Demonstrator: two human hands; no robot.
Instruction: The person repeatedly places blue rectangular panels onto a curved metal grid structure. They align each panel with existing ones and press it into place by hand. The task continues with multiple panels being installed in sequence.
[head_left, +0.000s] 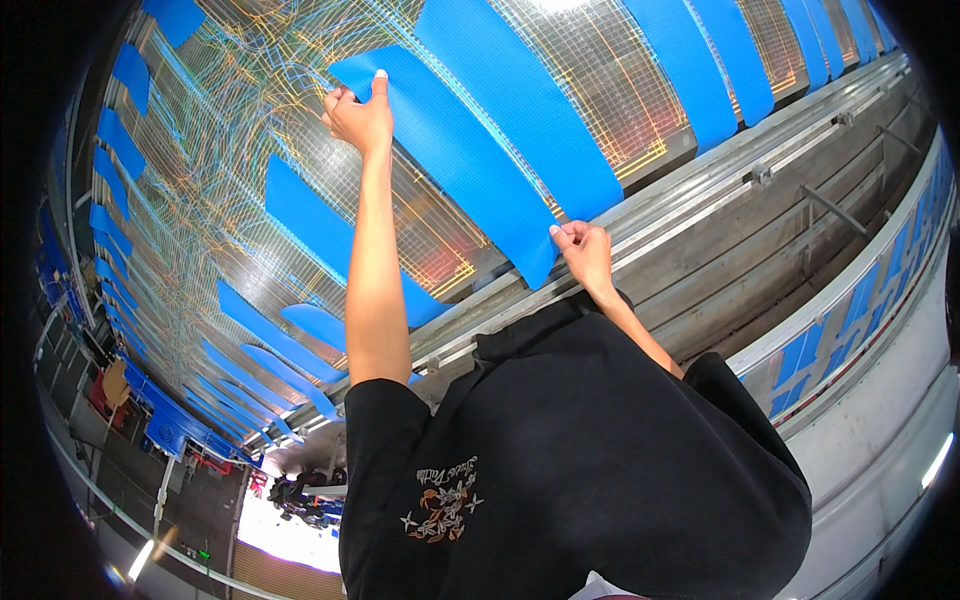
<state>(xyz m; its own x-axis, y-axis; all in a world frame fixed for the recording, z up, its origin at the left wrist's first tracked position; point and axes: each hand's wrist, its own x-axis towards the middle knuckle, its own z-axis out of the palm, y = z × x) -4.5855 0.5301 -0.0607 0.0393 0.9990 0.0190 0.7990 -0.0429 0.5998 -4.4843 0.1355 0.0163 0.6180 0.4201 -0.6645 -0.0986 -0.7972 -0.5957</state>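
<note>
A long blue fabric panel (450, 160) stretches slantwise across the metal table (640, 100) in front of me. My left hand (362, 112) pinches its far left end, thumb on top and fingers curled at the edge. At the near right corner, my right hand (585, 252) grips the same panel between thumb and fingers. That near end hangs over the table's front edge in a pointed fold. Right beside it lies another blue panel (530, 90), its edge close along the held one.
Several more blue panels (310, 230) lie in rows on the table, which bears yellow, orange and white grid lines. A metal rail (680, 205) runs along the front edge. Beyond it, to the right, is a trough with crossbars (840, 212) and another table edge with blue pieces (830, 340).
</note>
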